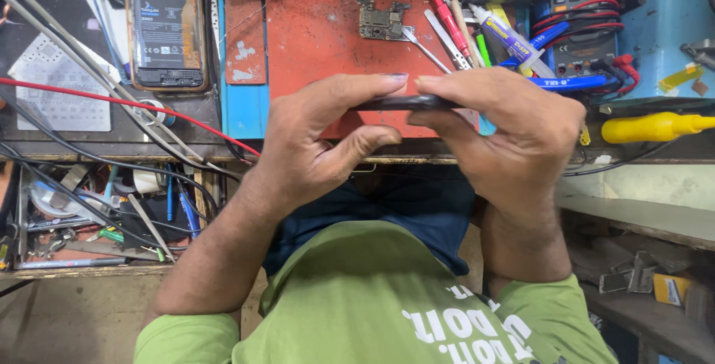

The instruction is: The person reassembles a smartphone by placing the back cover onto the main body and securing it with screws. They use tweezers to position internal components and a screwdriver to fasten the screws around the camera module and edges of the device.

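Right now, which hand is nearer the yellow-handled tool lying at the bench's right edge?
Right. The right hand grips the dark flat device just left of the yellow-handled tool; the left hand is farther left.

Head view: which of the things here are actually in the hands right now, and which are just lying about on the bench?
In hand:
- dark flat device, pinched edge-on between left hand and right hand

Lying about:
- opened phone
- circuit board on red mat
- red screwdriver
- glue tube
- yellow-handled tool

Cluttered wooden workbench (89, 152), red work mat (313, 36), open drawer (45, 263), perhaps concrete floor (67, 319)
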